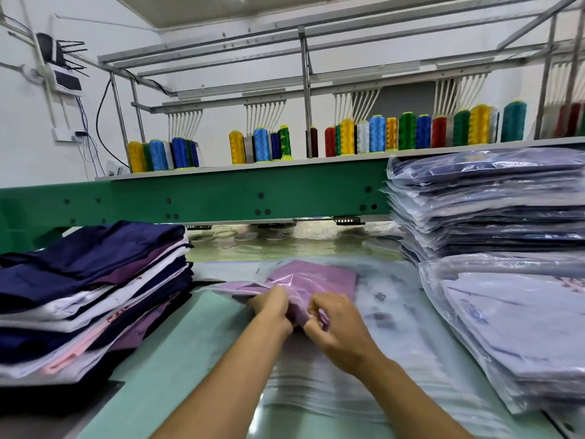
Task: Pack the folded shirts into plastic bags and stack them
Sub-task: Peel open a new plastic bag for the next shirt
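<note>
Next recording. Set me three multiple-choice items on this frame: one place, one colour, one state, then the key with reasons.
1. The unbagged folded pile lies: A to the person's left; B to the person's right; C on the floor.
2. The shirt being handled is: A green; B mauve; C yellow.
3. The left hand and right hand: A lie flat; B grip the shirt; C hang idle.
Key: A, it sits on the left hand's side; B, mauve cloth shows under the plastic bag; B, fingers of both curl on its near edge.
</note>
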Motion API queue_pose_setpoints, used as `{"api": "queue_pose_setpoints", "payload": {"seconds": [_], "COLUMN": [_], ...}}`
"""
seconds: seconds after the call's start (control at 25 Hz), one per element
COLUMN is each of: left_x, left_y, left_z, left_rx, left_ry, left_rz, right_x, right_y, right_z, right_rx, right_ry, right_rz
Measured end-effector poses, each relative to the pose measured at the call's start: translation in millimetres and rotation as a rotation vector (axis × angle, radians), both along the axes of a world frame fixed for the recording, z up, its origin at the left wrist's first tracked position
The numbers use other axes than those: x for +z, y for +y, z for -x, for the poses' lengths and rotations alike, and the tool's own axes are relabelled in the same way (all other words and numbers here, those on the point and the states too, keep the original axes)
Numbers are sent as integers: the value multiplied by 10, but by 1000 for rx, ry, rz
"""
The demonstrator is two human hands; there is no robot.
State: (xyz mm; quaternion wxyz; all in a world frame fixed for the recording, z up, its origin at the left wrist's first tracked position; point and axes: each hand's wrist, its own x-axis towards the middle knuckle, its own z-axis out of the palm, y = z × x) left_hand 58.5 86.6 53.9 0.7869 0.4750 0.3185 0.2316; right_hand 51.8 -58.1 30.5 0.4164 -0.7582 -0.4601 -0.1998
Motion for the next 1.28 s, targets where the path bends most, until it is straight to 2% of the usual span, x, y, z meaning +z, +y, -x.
{"api": "queue_pose_setpoints", "payload": {"seconds": [0.08, 0.16, 0.28, 0.36, 0.44, 0.52, 0.64, 0.84, 0.92, 1.0, 1.08, 1.28], "left_x": [-25, -10, 72, 216, 423, 656, 1025, 1570, 1690, 1718, 1670, 1365], "left_y": [53, 137, 290, 380, 411, 412, 352, 155, 105, 51, -52, -396], "left_z": [1, 14, 42, 72, 77, 66, 53, 108, 132, 128, 95, -55], "left_rx": [114, 180, 142, 64, -7, -53, -126, -236, -264, -269, -260, -290], "left_ry": [6, 21, -24, -65, -61, -69, -166, -354, -411, -440, -420, -377], "left_rz": [-58, -190, -328, -398, -459, -510, -518, -509, -511, -499, -490, -361], "right_x": [-34, -29, 27, 71, 121, 162, 201, 294, 368, 450, 575, 949], "right_y": [34, 65, 56, 10, -44, -98, -166, -223, -265, -327, -441, -1125], "right_z": [20, 11, -106, -207, -369, -580, -815, -1012, -1066, -1073, -1078, -1050], "right_rx": [52, 35, -130, -288, -474, -532, -366, -184, -89, -38, -139, -431], "right_ry": [23, 54, 175, 294, 404, 552, 811, 1245, 1359, 1321, 1153, 757], "right_rz": [30, -45, -329, -392, -249, -52, 2, -205, -262, -360, -489, -397]}}
